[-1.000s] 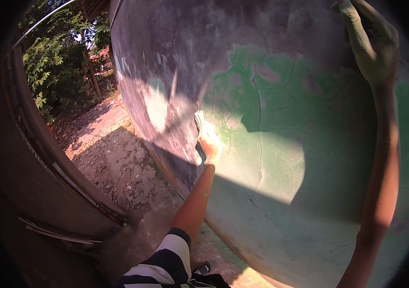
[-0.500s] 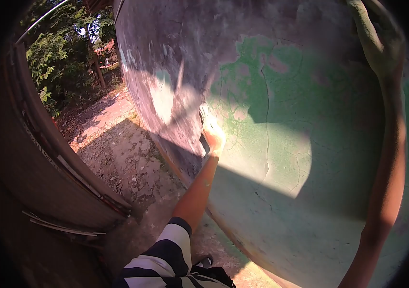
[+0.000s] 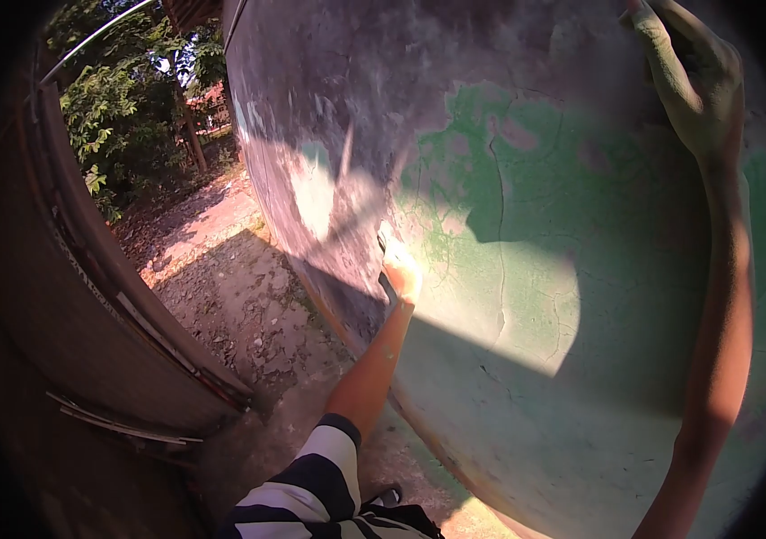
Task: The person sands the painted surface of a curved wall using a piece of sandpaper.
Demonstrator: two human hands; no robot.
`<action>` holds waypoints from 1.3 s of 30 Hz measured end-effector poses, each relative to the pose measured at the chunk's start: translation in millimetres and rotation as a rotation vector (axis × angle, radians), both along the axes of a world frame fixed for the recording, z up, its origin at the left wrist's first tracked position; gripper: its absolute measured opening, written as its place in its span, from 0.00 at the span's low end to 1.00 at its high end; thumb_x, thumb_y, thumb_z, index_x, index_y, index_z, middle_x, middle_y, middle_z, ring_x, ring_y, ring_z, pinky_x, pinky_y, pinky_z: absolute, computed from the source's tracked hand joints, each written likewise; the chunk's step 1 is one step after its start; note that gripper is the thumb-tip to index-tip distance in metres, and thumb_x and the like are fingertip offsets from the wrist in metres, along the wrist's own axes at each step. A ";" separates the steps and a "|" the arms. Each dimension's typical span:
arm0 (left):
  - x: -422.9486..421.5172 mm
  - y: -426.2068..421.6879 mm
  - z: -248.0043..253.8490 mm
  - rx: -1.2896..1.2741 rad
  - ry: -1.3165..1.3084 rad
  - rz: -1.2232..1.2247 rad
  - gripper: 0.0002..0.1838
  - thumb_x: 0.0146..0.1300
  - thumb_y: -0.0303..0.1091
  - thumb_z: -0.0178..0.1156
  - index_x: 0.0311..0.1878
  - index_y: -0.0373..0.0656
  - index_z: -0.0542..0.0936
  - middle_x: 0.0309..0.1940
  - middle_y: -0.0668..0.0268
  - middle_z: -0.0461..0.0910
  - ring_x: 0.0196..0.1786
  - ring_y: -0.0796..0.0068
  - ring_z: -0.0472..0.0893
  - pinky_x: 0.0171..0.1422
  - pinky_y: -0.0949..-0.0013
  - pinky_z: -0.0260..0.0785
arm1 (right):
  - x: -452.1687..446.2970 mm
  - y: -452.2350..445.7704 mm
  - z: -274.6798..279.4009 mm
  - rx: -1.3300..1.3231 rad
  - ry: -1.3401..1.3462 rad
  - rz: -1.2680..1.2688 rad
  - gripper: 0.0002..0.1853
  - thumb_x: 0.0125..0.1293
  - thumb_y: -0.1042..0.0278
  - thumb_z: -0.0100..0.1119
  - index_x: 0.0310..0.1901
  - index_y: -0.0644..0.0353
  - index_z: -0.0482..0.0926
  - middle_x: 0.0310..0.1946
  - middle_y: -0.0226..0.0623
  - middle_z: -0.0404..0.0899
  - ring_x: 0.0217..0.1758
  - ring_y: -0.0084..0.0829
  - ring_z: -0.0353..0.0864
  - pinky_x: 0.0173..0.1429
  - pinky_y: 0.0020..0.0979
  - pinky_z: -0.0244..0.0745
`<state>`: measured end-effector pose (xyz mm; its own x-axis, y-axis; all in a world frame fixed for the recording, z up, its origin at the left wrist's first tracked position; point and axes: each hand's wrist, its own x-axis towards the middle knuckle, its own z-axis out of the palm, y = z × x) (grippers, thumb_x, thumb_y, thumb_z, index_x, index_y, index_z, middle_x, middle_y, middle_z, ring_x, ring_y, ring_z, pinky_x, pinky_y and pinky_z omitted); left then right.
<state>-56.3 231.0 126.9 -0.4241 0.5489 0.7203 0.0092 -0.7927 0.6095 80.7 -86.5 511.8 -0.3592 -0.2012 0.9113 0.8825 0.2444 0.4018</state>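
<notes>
A wall [image 3: 527, 305] with worn green paint and bare greyish plaster fills the middle and right of the head view. My left hand [image 3: 403, 272] is against it in bright sunlight, where the green meets the grey. Glare washes out its fingers, so whether they hold anything cannot be made out. Higher up, on the far right, my right hand [image 3: 706, 90] is raised at the shaded wall, coated in pale greenish dust. Its thumb points up and the other fingers bend over toward it. The fingertips reach the top edge of the view, and whatever lies between them is hidden.
A dark wall or panel [image 3: 123, 332] curves along the left, with thin strips [image 3: 123, 422] on it. Between the walls runs a stony dirt path [image 3: 248, 305]. Trees [image 3: 123, 108] stand behind. One shoe [image 3: 389, 496] shows below my striped sleeve [image 3: 311, 476].
The view has tilted up slightly, so the wall sits a little lower in it. My right hand has shifted slightly left along the wall; my left hand stays at nearly the same spot.
</notes>
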 end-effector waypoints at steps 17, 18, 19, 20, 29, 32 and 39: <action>24.1 -67.8 -18.9 -0.068 0.017 -0.139 0.23 0.74 0.24 0.44 0.70 0.27 0.67 0.73 0.43 0.64 0.78 0.49 0.59 0.82 0.57 0.48 | 37.7 -0.8 9.0 -0.283 0.073 -0.087 0.15 0.75 0.60 0.57 0.47 0.65 0.84 0.18 0.25 0.67 0.21 0.15 0.66 0.29 0.23 0.64; 28.8 -79.6 -4.5 -0.021 0.022 -0.138 0.23 0.74 0.24 0.44 0.70 0.26 0.67 0.73 0.43 0.64 0.78 0.49 0.59 0.82 0.57 0.47 | 38.0 -1.8 10.4 -0.280 0.069 -0.096 0.15 0.75 0.60 0.57 0.47 0.65 0.84 0.18 0.25 0.67 0.21 0.15 0.66 0.29 0.23 0.64; 31.9 -95.9 13.9 0.036 0.032 -0.144 0.23 0.74 0.24 0.45 0.70 0.26 0.67 0.73 0.43 0.63 0.79 0.48 0.58 0.82 0.57 0.47 | 38.0 -1.9 9.8 -0.279 0.047 -0.081 0.15 0.75 0.60 0.57 0.47 0.65 0.84 0.17 0.25 0.67 0.21 0.15 0.66 0.29 0.23 0.64; 34.7 -110.7 28.7 0.103 0.069 -0.142 0.23 0.74 0.24 0.45 0.70 0.26 0.67 0.73 0.43 0.63 0.79 0.48 0.58 0.83 0.56 0.46 | 37.2 -1.0 8.2 -0.281 0.025 -0.065 0.14 0.75 0.61 0.57 0.46 0.65 0.84 0.17 0.25 0.67 0.21 0.14 0.66 0.29 0.23 0.63; 33.6 -94.3 -28.9 0.102 -0.008 -0.147 0.24 0.73 0.22 0.43 0.71 0.24 0.65 0.70 0.45 0.69 0.67 0.57 0.71 0.70 0.62 0.61 | 9.2 6.9 -9.5 -0.209 -0.124 -0.085 0.10 0.73 0.69 0.60 0.35 0.66 0.82 0.17 0.26 0.67 0.20 0.12 0.64 0.25 0.21 0.58; 31.6 -90.1 -23.0 0.128 0.059 -0.034 0.25 0.72 0.22 0.43 0.71 0.24 0.65 0.70 0.48 0.69 0.55 0.65 0.75 0.59 0.66 0.67 | 8.7 7.0 -7.5 -0.305 -0.069 -0.112 0.11 0.72 0.68 0.60 0.35 0.67 0.82 0.17 0.26 0.68 0.19 0.13 0.66 0.25 0.21 0.60; 49.0 -146.9 96.7 0.386 0.252 -0.116 0.25 0.73 0.24 0.45 0.71 0.24 0.64 0.74 0.38 0.60 0.78 0.40 0.57 0.81 0.45 0.46 | 8.8 7.5 -9.8 -0.338 -0.025 -0.097 0.10 0.72 0.68 0.61 0.37 0.68 0.83 0.20 0.29 0.76 0.20 0.14 0.72 0.27 0.20 0.65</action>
